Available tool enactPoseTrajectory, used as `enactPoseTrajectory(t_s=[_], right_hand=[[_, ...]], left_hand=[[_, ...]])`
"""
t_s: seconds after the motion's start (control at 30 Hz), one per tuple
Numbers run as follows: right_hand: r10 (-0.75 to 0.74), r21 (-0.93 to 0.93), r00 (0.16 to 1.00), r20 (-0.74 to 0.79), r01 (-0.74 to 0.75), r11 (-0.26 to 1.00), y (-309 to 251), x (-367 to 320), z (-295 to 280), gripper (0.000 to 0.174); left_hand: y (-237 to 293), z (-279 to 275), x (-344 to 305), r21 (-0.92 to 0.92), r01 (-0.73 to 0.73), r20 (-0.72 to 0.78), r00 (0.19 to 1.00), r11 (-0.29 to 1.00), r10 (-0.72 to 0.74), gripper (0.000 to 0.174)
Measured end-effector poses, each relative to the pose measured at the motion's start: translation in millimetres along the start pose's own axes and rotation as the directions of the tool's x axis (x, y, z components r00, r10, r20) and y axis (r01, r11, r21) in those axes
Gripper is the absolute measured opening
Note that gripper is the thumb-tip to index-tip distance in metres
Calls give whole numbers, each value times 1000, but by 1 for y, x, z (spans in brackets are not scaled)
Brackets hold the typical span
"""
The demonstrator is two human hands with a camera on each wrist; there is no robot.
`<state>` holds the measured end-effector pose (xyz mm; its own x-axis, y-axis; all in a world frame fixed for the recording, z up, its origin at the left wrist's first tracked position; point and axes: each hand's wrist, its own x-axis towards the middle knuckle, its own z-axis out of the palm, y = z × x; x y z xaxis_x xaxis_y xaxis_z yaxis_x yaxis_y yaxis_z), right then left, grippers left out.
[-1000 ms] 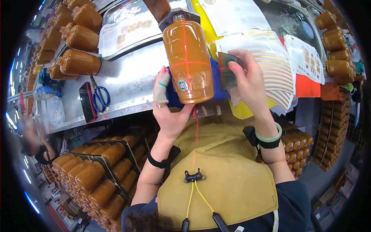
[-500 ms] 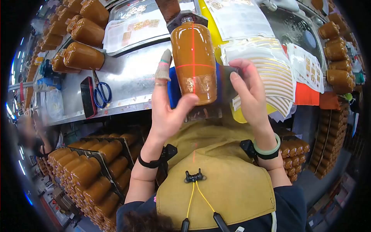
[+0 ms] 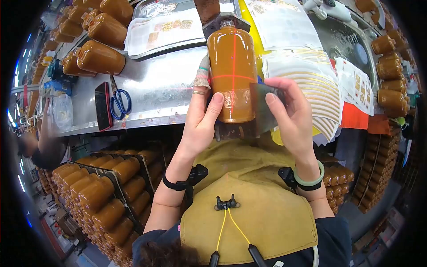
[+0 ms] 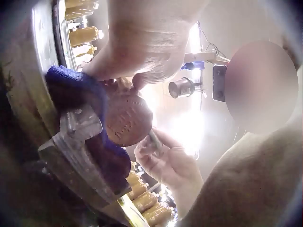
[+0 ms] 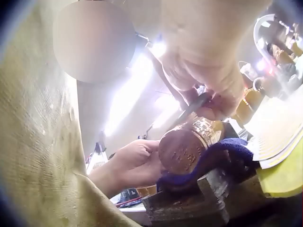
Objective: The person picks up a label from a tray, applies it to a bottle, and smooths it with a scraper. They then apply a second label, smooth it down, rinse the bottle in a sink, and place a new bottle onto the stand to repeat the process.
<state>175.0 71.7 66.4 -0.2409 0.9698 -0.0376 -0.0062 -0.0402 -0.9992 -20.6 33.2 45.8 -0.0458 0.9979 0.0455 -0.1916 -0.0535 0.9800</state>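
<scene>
A glossy amber-brown bottle (image 3: 232, 49) lies with its neck away from me, and red laser lines cross on it. A decal band (image 3: 236, 99) runs round its lower part. My left hand (image 3: 198, 127) holds the bottle's left side, thumb on its upper face near the base, finger cots on a fingertip. Between thumb and fingers, my right hand (image 3: 294, 118) pinches a dark flat scraper (image 3: 263, 107), its edge at the bottle's lower right side. In the right wrist view the bottle's round base (image 5: 181, 152) sits over a blue cloth (image 5: 222, 150).
A dark metal bracket (image 3: 213, 22) stands at the bottle's neck. Gold-striped decal sheets (image 3: 307, 84) lie on the right, a tray (image 3: 191, 43) with decal paper at the back left. Scissors (image 3: 119, 103) and a phone (image 3: 103, 107) are on the left. Racked bottles (image 3: 95, 187) fill the space below.
The bottle has turned, so its round green emblem no longer shows. My left thumb has come up from below the base onto the bottle. The scraper has come against its right side.
</scene>
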Motion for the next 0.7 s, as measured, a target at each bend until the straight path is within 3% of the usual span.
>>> enactPoseTrajectory(t_s=[0.07,0.23,0.33,0.4,0.53,0.57,0.6,0.63,0.7], right_hand=[[-144,-180,989,-26,137,974,4,-1,1,22],[-197,-324,980,10,190,927,-14,2,14,22],[-215,-411,976,39,212,887,-26,8,25,21],[-296,-530,948,121,314,788,-31,12,35,19],[-311,-524,935,172,354,774,-41,18,39,19],[-372,-532,916,147,391,751,-46,23,32,20],[-456,-474,886,82,437,764,-43,31,24,23],[-516,-590,853,80,458,665,-56,33,14,28],[-566,-624,816,115,503,598,-61,36,2,36]], left_hand=[[1,-3,0,-1,-2,10,1000,1000,2,64],[-4,-10,-2,-17,-12,-9,1000,1000,11,60],[-3,-11,-2,-9,-49,11,999,999,49,69],[-7,-12,-4,-66,-45,11,999,997,46,88],[-14,-7,-11,-36,-135,-55,990,990,132,98],[-13,-8,-14,415,-286,39,954,864,297,91],[-12,-8,-18,755,-394,196,899,525,392,87],[-22,1,-24,758,-322,64,902,567,427,79],[-37,-3,-26,751,-320,26,888,578,458,76]])
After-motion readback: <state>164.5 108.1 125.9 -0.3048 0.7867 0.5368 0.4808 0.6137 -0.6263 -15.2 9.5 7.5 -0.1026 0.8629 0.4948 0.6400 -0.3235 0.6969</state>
